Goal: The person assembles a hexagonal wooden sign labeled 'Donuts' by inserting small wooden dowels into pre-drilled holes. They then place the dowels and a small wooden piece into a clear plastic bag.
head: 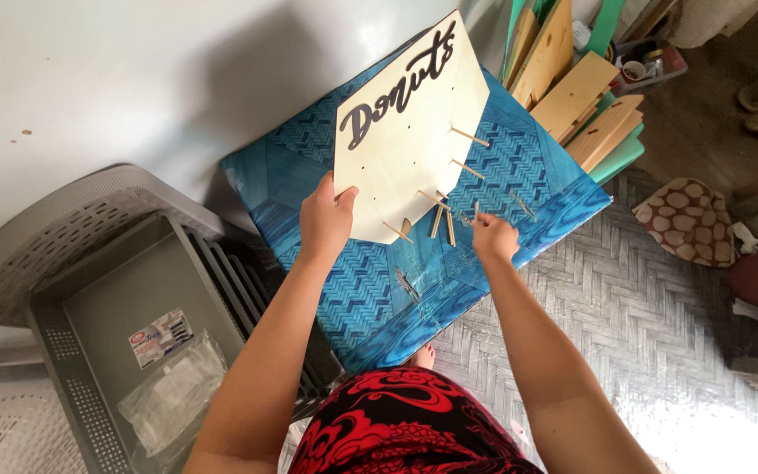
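A pale wooden board (401,132) with dark cut-out lettering and several small holes stands tilted on a blue patterned table (353,290). Several thin wooden dowels (468,136) stick out of the board. My left hand (326,219) grips the board's lower left edge. My right hand (493,237) is at the board's lower right, pinching a thin wooden dowel (476,211) between its fingertips. A few loose dowels (442,221) lie on the table next to that hand.
A grey plastic crate (125,325) with clear plastic bags (173,395) sits at the left under a grey basket lid. Wooden cut pieces (585,96) lean at the upper right. A spotted cushion (686,219) lies on the woven floor mat.
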